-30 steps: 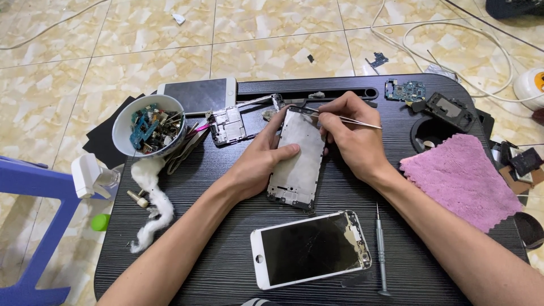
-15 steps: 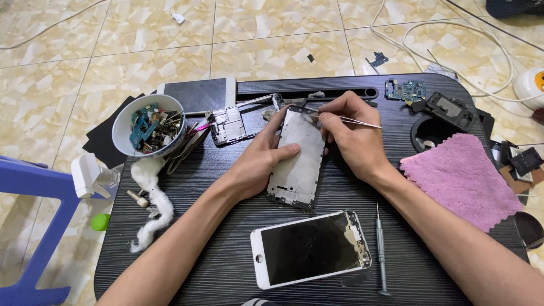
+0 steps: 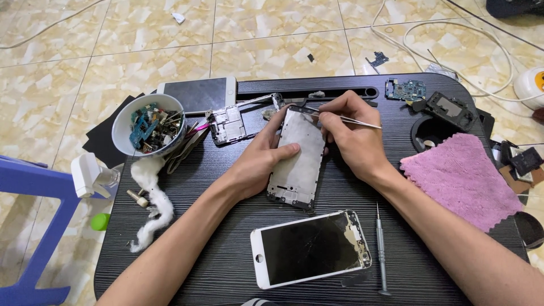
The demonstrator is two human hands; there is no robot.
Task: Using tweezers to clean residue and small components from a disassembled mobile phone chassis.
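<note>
Dark wood-grain tabletop (image 3: 226, 249) over a tiled floor (image 3: 68, 90) — contents as seen from the head camera.

- Phone frame (image 3: 298, 158), silver-grey, lying flat near the centre of the tabletop, long axis running away from the person. The left hand (image 3: 262, 158) grips its left edge, thumb laid across the plate and fingers curled round the far corner.
- Tweezers (image 3: 354, 120), thin and metal, pinched in the closed right hand (image 3: 352, 139); their tips sit at the top edge of the phone frame.
- White phone (image 3: 311, 248) with a cracked dark screen, face up, just nearer the person than the frame.
- Small screwdriver (image 3: 380, 249), lying just right of the white phone, tip pointing away.
- Pink cloth (image 3: 462, 178), crumpled, at the right side of the tabletop.
- White bowl (image 3: 148, 126) full of small electronic scraps, at the left.
- Cotton wad (image 3: 152, 201), white, trailing below the bowl.
- Second phone (image 3: 198, 93), white-rimmed, face up at the far edge behind the bowl.
- Metal shield part (image 3: 228, 124) between bowl and frame.
- Small blue circuit board (image 3: 406, 89) and a black plastic housing (image 3: 450, 110) at the far right.
- White cable (image 3: 453, 51) looping on the floor; blue stool (image 3: 34, 187) — partly in view at the left.
</note>
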